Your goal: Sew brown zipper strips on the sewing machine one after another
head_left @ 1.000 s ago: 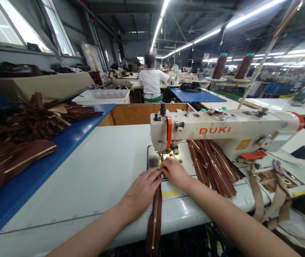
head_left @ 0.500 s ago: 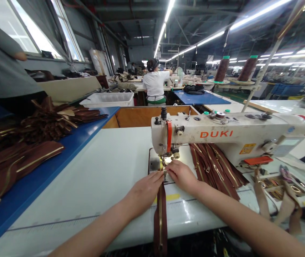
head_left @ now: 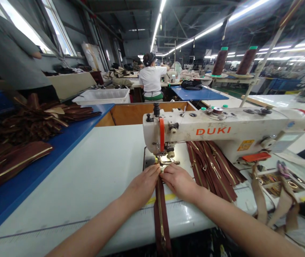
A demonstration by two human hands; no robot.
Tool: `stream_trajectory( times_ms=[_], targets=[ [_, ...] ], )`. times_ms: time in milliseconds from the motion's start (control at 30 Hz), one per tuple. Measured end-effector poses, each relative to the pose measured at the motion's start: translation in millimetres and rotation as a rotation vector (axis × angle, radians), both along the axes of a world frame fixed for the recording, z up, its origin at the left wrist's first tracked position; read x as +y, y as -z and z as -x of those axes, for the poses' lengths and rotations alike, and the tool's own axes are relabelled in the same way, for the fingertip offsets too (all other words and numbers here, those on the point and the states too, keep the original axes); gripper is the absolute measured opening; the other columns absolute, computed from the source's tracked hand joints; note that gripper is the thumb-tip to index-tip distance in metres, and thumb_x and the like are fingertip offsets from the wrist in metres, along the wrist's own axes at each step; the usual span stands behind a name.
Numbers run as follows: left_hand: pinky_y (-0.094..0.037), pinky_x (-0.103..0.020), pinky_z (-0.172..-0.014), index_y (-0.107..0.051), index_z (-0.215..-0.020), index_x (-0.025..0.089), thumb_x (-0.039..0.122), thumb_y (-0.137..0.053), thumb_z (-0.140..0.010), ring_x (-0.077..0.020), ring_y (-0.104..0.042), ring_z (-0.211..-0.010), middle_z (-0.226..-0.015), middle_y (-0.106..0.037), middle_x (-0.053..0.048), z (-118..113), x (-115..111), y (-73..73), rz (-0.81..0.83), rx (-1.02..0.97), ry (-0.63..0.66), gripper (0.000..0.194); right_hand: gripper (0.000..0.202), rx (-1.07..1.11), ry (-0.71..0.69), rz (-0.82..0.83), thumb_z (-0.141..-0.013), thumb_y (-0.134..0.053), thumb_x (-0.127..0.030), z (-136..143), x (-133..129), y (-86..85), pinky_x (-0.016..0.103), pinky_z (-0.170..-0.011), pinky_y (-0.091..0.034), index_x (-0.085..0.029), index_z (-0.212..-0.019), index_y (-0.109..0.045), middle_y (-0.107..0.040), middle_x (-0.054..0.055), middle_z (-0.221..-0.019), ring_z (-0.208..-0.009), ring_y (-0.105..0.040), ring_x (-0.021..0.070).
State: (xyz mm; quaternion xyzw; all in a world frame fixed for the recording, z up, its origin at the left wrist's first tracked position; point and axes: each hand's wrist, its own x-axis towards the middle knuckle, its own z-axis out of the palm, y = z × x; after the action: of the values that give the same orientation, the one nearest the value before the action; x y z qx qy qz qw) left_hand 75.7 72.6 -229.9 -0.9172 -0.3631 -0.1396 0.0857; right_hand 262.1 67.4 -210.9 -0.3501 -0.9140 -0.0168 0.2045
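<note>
A brown zipper (head_left: 161, 214) with gold teeth runs from the needle area of the white sewing machine (head_left: 189, 130) toward me and hangs over the table's front edge. My left hand (head_left: 144, 184) is closed on its top end from the left, fingertips just in front of the presser foot (head_left: 159, 159). From the right, my right hand (head_left: 177, 180) pinches at the same end, its fingertips almost touching the left ones. What exactly lies between the fingertips is hidden. To the right of my hands, several brown zippers (head_left: 211, 167) lie under the machine arm.
More brown zippers (head_left: 24, 160) are heaped on the blue table (head_left: 69, 141) at left, where a person (head_left: 15, 53) stands. A tray (head_left: 283, 182) of small metal parts and scissors sits at right. Thread cones (head_left: 220, 62) stand behind the machine. Another person (head_left: 152, 76) sits ahead.
Both hands have drawn slightly back from the needle toward me, still at the zipper's end. The view has shifted a little, and the person at left shows more fully.
</note>
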Motion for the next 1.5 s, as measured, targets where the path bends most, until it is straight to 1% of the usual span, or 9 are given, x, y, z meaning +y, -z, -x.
stream_trajectory(
  times_ms=[167, 333, 400, 567, 733, 1000, 1267, 1400, 1500],
  targets=[
    [-0.049, -0.037, -0.102, -0.052, -0.123, 0.006, 0.014, -0.034, -0.093, -0.0220, -0.053, -0.122, -0.128, -0.060, -0.016, 0, -2, 3.7, 0.012, -0.018, 0.005, 0.036, 0.004, -0.068, 0.002, -0.007, -0.089, -0.063, -0.011, 1, -3, -0.4, 0.032, -0.076, -0.048, -0.011, -0.088, -0.066, -0.061, 0.006, -0.083, -0.081, -0.052, 0.0225],
    [-0.048, -0.039, -0.103, -0.051, -0.125, 0.009, 0.014, -0.032, -0.094, -0.0210, -0.051, -0.125, -0.130, -0.058, -0.015, 1, -2, 7.5, 0.037, -0.075, -0.003, 0.037, 0.005, -0.038, 0.005, -0.014, -0.090, -0.061, -0.010, 1, -3, 1.6, 0.033, -0.075, -0.046, -0.011, -0.087, -0.066, -0.061, 0.007, -0.084, -0.082, -0.051, 0.0227],
    [-0.048, -0.041, -0.103, -0.051, -0.125, 0.008, 0.014, -0.033, -0.093, -0.0218, -0.050, -0.125, -0.130, -0.058, -0.016, 0, 0, 7.8, 0.039, -0.094, -0.003, 0.036, 0.007, -0.030, 0.010, -0.011, -0.090, -0.060, -0.010, 1, -3, 1.6, 0.033, -0.075, -0.046, -0.011, -0.086, -0.066, -0.060, 0.007, -0.083, -0.082, -0.051, 0.0227],
    [-0.050, -0.042, -0.101, -0.051, -0.123, 0.005, 0.012, -0.033, -0.092, -0.0239, -0.052, -0.123, -0.126, -0.060, -0.019, -2, 3, 4.9, 0.027, -0.088, -0.004, 0.036, 0.008, -0.015, 0.024, -0.006, -0.090, -0.060, -0.010, 1, -2, 0.4, 0.032, -0.076, -0.046, -0.013, -0.085, -0.065, -0.060, 0.006, -0.083, -0.083, -0.050, 0.0226],
    [-0.049, -0.041, -0.102, -0.051, -0.123, 0.008, 0.013, -0.034, -0.092, -0.0226, -0.053, -0.123, -0.127, -0.060, -0.016, -3, 5, 2.6, 0.048, -0.071, -0.016, 0.036, 0.005, -0.037, 0.051, -0.005, -0.090, -0.062, -0.011, 1, -2, 0.7, 0.032, -0.078, -0.045, -0.012, -0.086, -0.065, -0.059, 0.006, -0.084, -0.085, -0.050, 0.0225],
    [-0.050, -0.040, -0.100, -0.051, -0.122, 0.008, 0.012, -0.031, -0.091, -0.0217, -0.055, -0.121, -0.127, -0.060, -0.017, -7, 10, -2.1, 0.044, -0.094, -0.020, 0.037, 0.006, -0.066, 0.095, -0.039, -0.090, -0.063, -0.014, 3, 3, 5.9, 0.033, -0.077, -0.043, -0.014, -0.084, -0.063, -0.057, 0.006, -0.083, -0.086, -0.048, 0.0231],
    [-0.051, -0.040, -0.099, -0.053, -0.119, 0.008, 0.014, -0.031, -0.092, -0.0226, -0.056, -0.118, -0.123, -0.061, -0.016, -5, 9, 0.0, 0.035, -0.103, -0.015, 0.035, 0.006, -0.058, 0.094, -0.012, -0.090, -0.062, -0.012, 3, 2, 2.5, 0.033, -0.076, -0.043, -0.013, -0.084, -0.064, -0.057, 0.006, -0.084, -0.084, -0.047, 0.0226],
    [-0.053, -0.041, -0.095, -0.055, -0.116, 0.013, 0.018, -0.029, -0.094, -0.0224, -0.058, -0.112, -0.117, -0.062, -0.013, -6, 4, -3.2, 0.031, -0.184, -0.037, 0.034, 0.005, -0.038, 0.084, -0.003, -0.091, -0.061, -0.012, 2, 2, 4.5, 0.033, -0.077, -0.042, -0.013, -0.087, -0.063, -0.056, 0.006, -0.083, -0.084, -0.047, 0.0223],
    [-0.054, -0.044, -0.091, -0.056, -0.112, 0.015, 0.018, -0.031, -0.093, -0.0236, -0.059, -0.105, -0.112, -0.061, -0.013, -8, 1, -6.5, 0.035, -0.235, -0.075, 0.032, 0.006, -0.029, 0.077, -0.003, -0.092, -0.059, -0.012, 1, 3, 6.4, 0.032, -0.077, -0.042, -0.014, -0.087, -0.063, -0.056, 0.005, -0.082, -0.084, -0.047, 0.0222]
  ],
)
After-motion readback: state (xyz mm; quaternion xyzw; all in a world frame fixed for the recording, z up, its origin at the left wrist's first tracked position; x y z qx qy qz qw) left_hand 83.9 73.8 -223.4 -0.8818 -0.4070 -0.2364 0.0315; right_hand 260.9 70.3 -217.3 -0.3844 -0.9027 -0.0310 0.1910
